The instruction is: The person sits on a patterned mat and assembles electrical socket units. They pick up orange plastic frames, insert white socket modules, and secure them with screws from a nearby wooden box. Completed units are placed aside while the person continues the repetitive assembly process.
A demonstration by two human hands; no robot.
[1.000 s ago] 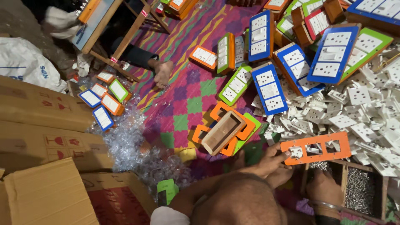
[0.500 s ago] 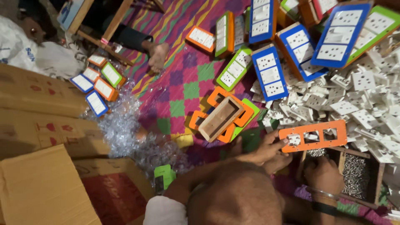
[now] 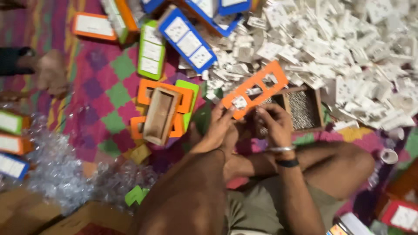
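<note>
At the far left edge three small framed boards, one green (image 3: 9, 122), one orange (image 3: 10, 144) and one blue (image 3: 12, 166), run out of view, beside a heap of clear plastic wrap (image 3: 65, 174) and the corner of a cardboard box (image 3: 82, 219) at the bottom edge. Another person's bare foot (image 3: 52, 76) rests on the chequered mat (image 3: 104, 93), which shows a bare patch just right of it. Near the middle one open wooden box (image 3: 160, 115) lies on two orange frames and one green frame.

The left hand (image 3: 215, 130) pinches the lower end of one orange switch plate (image 3: 254, 89) between fingers and thumb. The plate is held tilted, with three openings, just above the person's crossed legs. The right hand (image 3: 274, 124) is curled with fingertips together just under the plate; whether it grips anything cannot be told. Behind the plate sits one wooden tray (image 3: 305, 109) of small metal parts.

The whole upper right is crowded by a pile of white switch parts (image 3: 348, 48), too many to count, leaving little open room.
</note>
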